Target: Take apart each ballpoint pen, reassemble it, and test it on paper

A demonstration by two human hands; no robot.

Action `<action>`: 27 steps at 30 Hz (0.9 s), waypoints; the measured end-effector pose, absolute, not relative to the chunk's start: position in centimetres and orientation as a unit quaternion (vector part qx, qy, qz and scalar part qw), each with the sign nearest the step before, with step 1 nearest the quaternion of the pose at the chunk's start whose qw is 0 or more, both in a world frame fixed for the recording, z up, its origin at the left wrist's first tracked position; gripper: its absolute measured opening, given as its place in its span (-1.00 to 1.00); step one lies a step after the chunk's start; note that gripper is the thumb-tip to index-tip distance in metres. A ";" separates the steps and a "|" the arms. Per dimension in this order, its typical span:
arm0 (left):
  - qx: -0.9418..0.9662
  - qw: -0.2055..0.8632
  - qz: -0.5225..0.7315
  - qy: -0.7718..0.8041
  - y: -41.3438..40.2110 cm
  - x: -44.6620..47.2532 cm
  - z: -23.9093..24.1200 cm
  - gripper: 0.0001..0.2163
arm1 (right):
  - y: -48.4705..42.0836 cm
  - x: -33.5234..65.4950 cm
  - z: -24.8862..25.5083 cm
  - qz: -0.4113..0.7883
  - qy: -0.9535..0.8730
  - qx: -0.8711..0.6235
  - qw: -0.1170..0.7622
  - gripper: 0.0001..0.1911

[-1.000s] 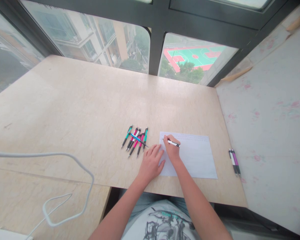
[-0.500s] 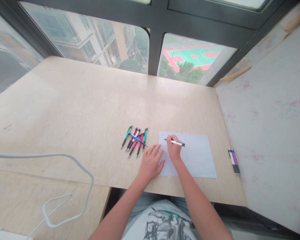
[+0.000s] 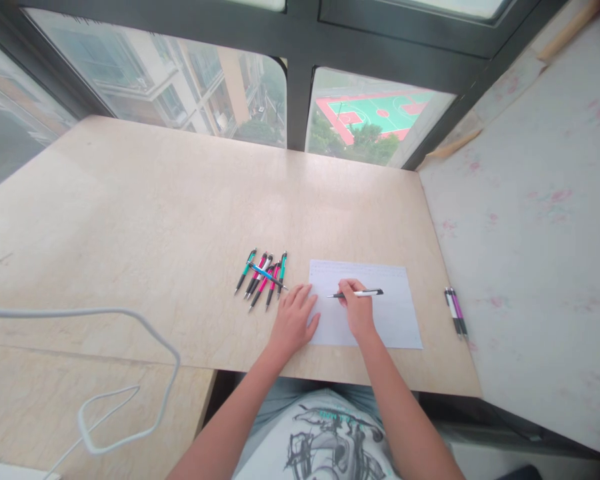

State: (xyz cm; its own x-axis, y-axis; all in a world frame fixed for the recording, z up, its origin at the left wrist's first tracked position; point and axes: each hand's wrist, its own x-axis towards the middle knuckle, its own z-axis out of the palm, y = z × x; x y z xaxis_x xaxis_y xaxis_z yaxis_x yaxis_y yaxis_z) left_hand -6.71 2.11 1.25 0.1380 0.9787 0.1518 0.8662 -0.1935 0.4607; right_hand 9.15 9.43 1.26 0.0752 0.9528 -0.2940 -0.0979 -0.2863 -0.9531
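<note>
My right hand (image 3: 359, 308) is closed around a white and black pen (image 3: 370, 293), its tip pointing left over the sheet of paper (image 3: 395, 327). Whether the tip touches the paper I cannot tell. Faint lines of writing run along the sheet's top edge. My left hand (image 3: 293, 317) lies flat with fingers spread at the paper's left edge, partly on the sheet and holding nothing. Just beyond its fingertips is a group of several pens in green, pink and white, with a blue pen (image 3: 266, 274) lying across them.
A white pen (image 3: 451, 304) and a purple pen (image 3: 459, 312) lie side by side near the wall on the right. A white cable (image 3: 163, 340) loops over the table (image 3: 145, 207) at left. Windows border the far edge.
My right hand has drawn back from the written lines, and the pen has swung to lie nearly level. My left hand stays at the paper's edge. The whole view has shifted slightly.
</note>
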 end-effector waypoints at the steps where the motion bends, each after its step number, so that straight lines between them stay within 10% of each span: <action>1: 0.743 0.129 0.214 0.621 2.1 -6.7 1.2 -0.67 | 9.0 9.8 1.3 0.576 -0.366 -0.567 0.461 -0.66; 12: 0.755 0.088 0.217 0.612 2.5 -6.8 1.3 -0.72 | 6.7 13.7 2.3 0.540 -0.352 -0.608 0.464 -0.07; 27: 0.766 0.070 0.222 0.600 2.7 -6.9 1.4 -0.73 | 5.7 15.6 2.7 0.524 -0.433 -0.582 0.447 -0.15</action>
State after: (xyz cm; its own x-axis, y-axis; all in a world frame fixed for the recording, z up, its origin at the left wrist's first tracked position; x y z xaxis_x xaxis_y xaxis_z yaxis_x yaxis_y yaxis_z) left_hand -6.94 2.67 1.42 0.1819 0.9496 0.2553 0.8875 -0.2704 0.3732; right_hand 15.60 5.73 2.71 0.0762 0.9720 -0.2223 0.0353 -0.2254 -0.9736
